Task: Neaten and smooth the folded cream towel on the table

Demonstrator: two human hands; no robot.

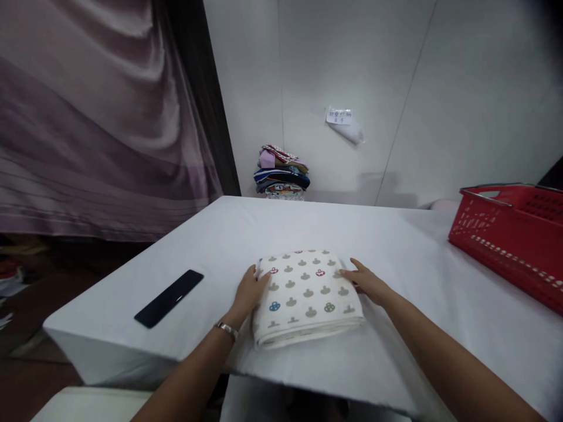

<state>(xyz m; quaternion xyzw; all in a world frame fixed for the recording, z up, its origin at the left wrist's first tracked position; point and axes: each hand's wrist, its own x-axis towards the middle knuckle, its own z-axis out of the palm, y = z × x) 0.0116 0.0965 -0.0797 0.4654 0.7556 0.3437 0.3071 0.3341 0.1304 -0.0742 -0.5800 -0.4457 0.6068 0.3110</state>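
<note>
A white folded cloth (303,293) printed with grey, red, blue and green mushrooms lies near the front edge of the table. My left hand (251,290) grips its left side, the thumb on top and the other fingers partly hidden along the edge. On the opposite side, my right hand (368,282) holds the right edge, with the thumb on the print, one finger stretched out beyond the edge and the rest hidden below. The cloth is in several flat layers, seen at its near edge.
The table (343,225) has a white cover. A black phone-like slab (169,298) lies on its left part, and a red plastic basket (505,234) stands at the right. Beyond the far edge is a stack of folded clothes (282,173) by the wall. A mauve curtain (97,117) hangs at left.
</note>
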